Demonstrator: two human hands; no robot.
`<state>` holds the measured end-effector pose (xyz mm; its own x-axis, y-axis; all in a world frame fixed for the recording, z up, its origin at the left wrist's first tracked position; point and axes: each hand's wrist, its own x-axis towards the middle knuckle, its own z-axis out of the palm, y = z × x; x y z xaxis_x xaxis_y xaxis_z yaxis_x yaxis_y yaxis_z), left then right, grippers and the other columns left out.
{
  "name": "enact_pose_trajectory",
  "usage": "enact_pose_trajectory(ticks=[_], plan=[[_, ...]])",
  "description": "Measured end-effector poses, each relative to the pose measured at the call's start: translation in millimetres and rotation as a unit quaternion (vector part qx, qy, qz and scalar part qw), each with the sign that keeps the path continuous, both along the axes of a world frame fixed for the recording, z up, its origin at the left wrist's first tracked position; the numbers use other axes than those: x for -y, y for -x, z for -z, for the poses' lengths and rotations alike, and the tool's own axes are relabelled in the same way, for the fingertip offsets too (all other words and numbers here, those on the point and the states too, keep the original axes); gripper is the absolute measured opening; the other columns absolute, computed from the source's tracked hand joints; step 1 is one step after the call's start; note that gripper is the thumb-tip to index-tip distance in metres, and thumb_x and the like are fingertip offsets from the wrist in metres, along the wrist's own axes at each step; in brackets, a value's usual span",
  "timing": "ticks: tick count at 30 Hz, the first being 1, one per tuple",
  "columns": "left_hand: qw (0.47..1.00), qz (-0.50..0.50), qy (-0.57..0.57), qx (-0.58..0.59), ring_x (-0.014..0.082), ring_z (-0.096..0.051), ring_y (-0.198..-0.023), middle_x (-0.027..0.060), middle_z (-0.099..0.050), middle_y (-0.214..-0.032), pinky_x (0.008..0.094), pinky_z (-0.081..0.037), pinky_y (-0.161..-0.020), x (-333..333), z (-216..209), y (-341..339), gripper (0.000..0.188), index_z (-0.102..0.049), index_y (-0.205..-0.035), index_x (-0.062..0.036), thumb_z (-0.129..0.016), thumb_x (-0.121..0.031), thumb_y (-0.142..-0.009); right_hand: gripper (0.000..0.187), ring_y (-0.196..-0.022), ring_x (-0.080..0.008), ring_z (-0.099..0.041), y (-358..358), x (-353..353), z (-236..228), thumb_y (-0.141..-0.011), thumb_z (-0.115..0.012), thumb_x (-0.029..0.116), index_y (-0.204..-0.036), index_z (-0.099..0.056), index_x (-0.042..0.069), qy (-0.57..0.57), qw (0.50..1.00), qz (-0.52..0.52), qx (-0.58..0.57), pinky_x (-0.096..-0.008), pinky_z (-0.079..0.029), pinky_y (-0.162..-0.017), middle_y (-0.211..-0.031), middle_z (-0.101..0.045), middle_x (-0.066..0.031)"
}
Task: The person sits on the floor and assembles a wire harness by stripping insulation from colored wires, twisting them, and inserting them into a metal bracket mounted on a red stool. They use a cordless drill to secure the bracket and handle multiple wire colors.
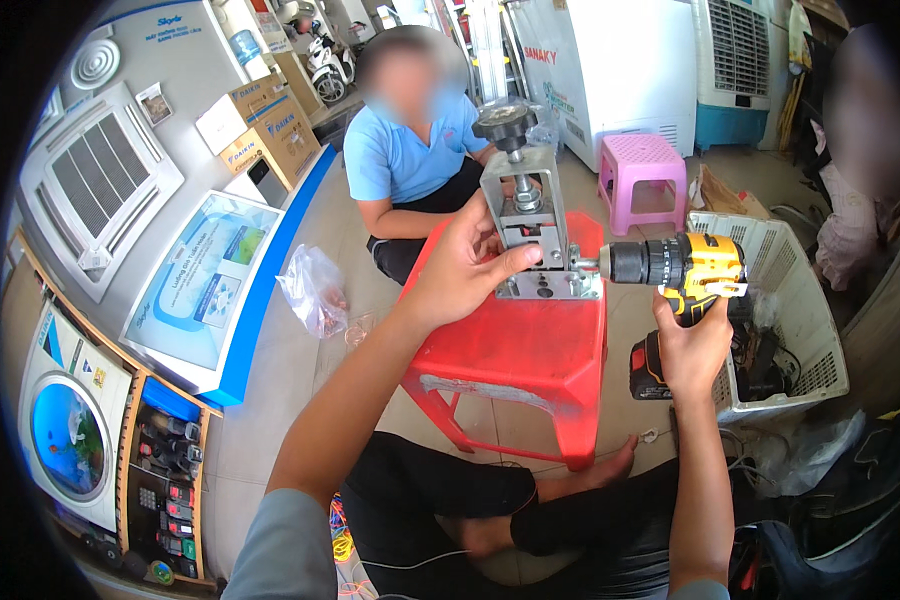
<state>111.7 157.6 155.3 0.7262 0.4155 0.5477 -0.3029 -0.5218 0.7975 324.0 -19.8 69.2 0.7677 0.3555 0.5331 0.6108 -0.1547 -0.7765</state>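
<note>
A drill-driven metal wire stripper (554, 200) with a black knob on top stands upright on a red plastic stool (520, 345). My left hand (475, 262) is closed around the side of its frame, the thumb pressed across the front. In my right hand (694, 342) is a yellow and black cordless drill (708, 262), gripped by its handle. The drill lies level, pointing left, its chuck meeting the stripper's shaft at the right side. Its battery hangs below, beside my wrist. My fingers behind the stripper's frame are partly hidden.
Across the stool sits a person in a light blue shirt (410, 165). A white plastic crate (820, 365) with tools stands at the right, a pink stool (646, 150) behind it. Left are a plastic bag (315, 290) and a display board (205, 270). Coloured wires (342, 540) lie by my legs.
</note>
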Motion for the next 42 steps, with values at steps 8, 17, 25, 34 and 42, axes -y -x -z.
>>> enact_pose_trajectory(ticks=[8,17,25,34,42], plan=[[0.999,0.001,-0.002,-0.035,0.0172,-0.055,-0.124,0.0083,-0.054,-0.136,0.0348,-0.046,-0.104,0.9,-2.5,3.7,0.08,-0.03,-0.153,-0.0043,-0.078,-0.007,-0.089,0.057,-0.086,-0.0428,-0.07,-4.7,-1.3,6.0,-0.076,-0.083,0.032,-0.114,-0.059,-0.003,-0.019,1.0,-0.018,0.005,-0.0467,-0.055,-0.077,-0.091,-0.072,-0.0233],[0.989,0.052,0.005,0.136,0.0189,-0.053,-0.124,0.006,-0.06,-0.132,0.0359,-0.042,-0.103,-47.8,-97.9,-15.4,0.048,-0.057,-0.135,-0.0062,-0.058,-0.04,-0.101,0.056,-0.09,-0.0383,-0.073,-6.7,-4.0,9.6,-0.078,-0.085,0.028,-0.114,-0.059,-0.006,-0.035,0.999,-0.024,0.029,-0.0409,-0.056,-0.078,-0.095,-0.073,-0.0237],[0.829,0.097,-0.515,-0.196,0.022,-0.062,-0.113,0.0101,-0.069,-0.121,0.0349,-0.05,-0.094,7.5,-171.5,-30.6,0.04,-0.066,-0.127,-0.0078,-0.061,-0.033,-0.096,0.055,-0.088,-0.0277,-0.073,1.4,-8.1,5.5,-0.079,-0.086,0.031,-0.11,-0.062,-0.007,-0.033,0.999,-0.021,0.012,-0.039,-0.055,-0.082,-0.096,-0.074,-0.0197],[0.898,-0.088,-0.329,-0.278,0.0258,-0.065,-0.111,0.0143,-0.07,-0.118,0.0397,-0.05,-0.097,-5.3,-151.9,-47.9,0.038,-0.067,-0.124,-0.0055,-0.064,-0.025,-0.092,0.06,-0.096,-0.0241,-0.071,0.5,-13.0,6.2,-0.079,-0.086,0.033,-0.117,-0.061,-0.006,-0.022,1.0,-0.018,0.007,-0.0383,-0.053,-0.09,-0.104,-0.074,-0.0173],[0.904,-0.004,-0.34,-0.261,0.0249,-0.062,-0.115,0.0126,-0.067,-0.122,0.0417,-0.045,-0.104,1.6,-168.2,-45.1,0.043,-0.063,-0.129,-0.0036,-0.064,-0.028,-0.094,0.048,-0.081,-0.0128,-0.063,-9.2,-8.2,18.8,-0.087,-0.079,0.025,-0.118,-0.059,-0.007,-0.032,0.994,0.017,0.107,-0.0321,-0.054,-0.076,-0.1,-0.07,-0.0112]])
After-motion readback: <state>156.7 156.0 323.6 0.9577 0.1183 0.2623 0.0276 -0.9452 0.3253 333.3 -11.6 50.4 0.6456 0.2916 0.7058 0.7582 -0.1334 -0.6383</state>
